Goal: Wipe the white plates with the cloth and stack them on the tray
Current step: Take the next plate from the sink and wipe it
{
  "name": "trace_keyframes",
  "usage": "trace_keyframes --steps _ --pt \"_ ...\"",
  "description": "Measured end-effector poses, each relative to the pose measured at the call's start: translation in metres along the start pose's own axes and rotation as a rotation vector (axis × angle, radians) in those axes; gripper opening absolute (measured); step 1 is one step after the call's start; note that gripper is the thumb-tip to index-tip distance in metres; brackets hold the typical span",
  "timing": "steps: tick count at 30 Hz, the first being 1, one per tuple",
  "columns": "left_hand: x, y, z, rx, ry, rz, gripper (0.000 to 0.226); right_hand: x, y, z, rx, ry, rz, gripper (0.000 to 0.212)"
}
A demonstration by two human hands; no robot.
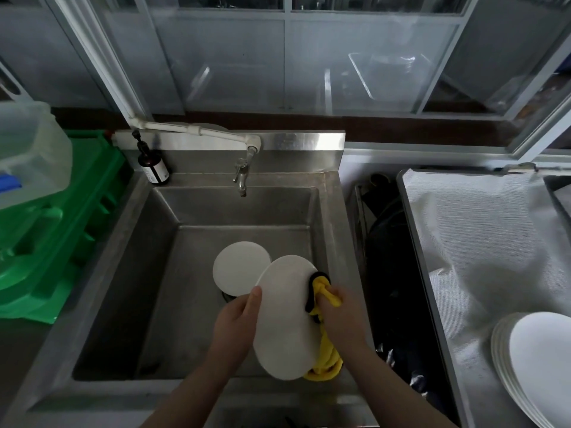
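Over the steel sink point(173, 242) my left hand point(238, 319) holds a white plate point(285, 316) tilted on edge, thumb on its near rim. My right hand point(340, 316) grips a yellow cloth point(324, 356) with a black edge and presses it against the plate's right side; part of the cloth hangs below the plate. Another white plate point(239, 268) lies at the bottom of the sink, partly behind the held one. On the right, a stack of white plates point(537, 366) rests on a metal tray point(414, 242) lined with white cloth.
A tap point(241, 174) juts over the sink's back wall, with a brown pump bottle point(153, 163) to its left. A green crate point(58, 230) and a clear plastic container point(27, 156) stand on the left. A dark gap with a rack point(380, 242) separates sink and tray.
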State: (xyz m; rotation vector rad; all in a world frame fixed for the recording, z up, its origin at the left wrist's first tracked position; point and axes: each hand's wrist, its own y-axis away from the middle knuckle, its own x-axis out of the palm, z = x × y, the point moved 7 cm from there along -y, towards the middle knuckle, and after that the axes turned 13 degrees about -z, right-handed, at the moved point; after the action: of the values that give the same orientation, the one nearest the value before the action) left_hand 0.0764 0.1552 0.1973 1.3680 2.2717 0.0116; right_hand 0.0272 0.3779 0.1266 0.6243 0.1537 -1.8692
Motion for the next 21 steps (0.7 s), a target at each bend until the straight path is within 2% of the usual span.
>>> trace_keyframes --steps 3,10,17,21 --pt "0.000 0.000 -0.005 -0.032 0.018 0.012 0.042 0.000 0.004 0.012 -0.037 -0.025 0.017 0.023" --pt "0.009 0.000 -0.001 -0.093 0.081 0.088 0.034 0.010 0.029 0.054 -0.200 -0.002 0.079 0.017" --pt "0.019 0.003 0.002 -0.218 0.197 0.181 0.025 0.027 0.048 0.073 -0.309 0.041 0.201 0.031" --pt "0.017 0.005 0.000 -0.263 0.242 0.166 0.022 0.029 0.060 0.074 -0.247 -0.064 0.278 0.023"
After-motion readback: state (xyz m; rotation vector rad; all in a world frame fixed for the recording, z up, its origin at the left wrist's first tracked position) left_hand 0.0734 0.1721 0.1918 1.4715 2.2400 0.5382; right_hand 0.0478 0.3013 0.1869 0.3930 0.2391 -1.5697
